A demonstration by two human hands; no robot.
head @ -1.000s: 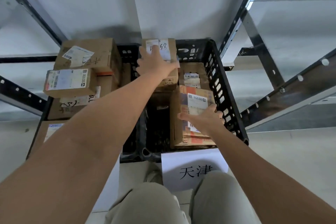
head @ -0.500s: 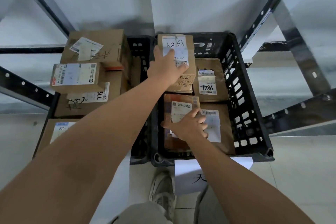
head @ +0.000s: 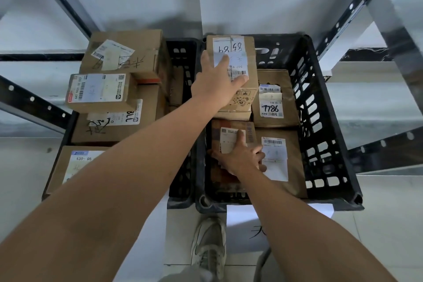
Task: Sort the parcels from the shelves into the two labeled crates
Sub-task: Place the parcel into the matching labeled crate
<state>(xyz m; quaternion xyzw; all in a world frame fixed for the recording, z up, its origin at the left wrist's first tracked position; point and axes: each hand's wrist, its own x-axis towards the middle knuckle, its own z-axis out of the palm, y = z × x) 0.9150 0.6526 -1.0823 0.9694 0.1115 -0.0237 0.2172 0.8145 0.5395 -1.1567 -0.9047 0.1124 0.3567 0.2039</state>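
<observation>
From the head camera, looking down, two black plastic crates with holes in the walls sit side by side on the floor. The right crate [head: 320, 121] has a white paper sign [head: 242, 224] at its near end. The left crate [head: 180, 57] is mostly hidden under its stack of brown cardboard boxes [head: 109, 94].

The left hand [head: 217, 84] reaches to the far end of the right crate. It lies flat with straight fingers on a tall brown cardboard parcel with a white label [head: 238, 103], which stands higher than the others. The hand seems to be pressing it down so it sits snug.

The right hand [head: 242, 158] rests on a small brown cardboard parcel with a white sticker [head: 229, 133] at the near left of the same crate. Its thumb reaches along the left edge while the other fingers curl against the right side, so this grip looks like a hold on the parcel, likely to slide it into its gap.

Two flat brown parcels [head: 277, 98] fill the right side of that crate. A grey shoe [head: 209, 247] shows near the sign.
</observation>
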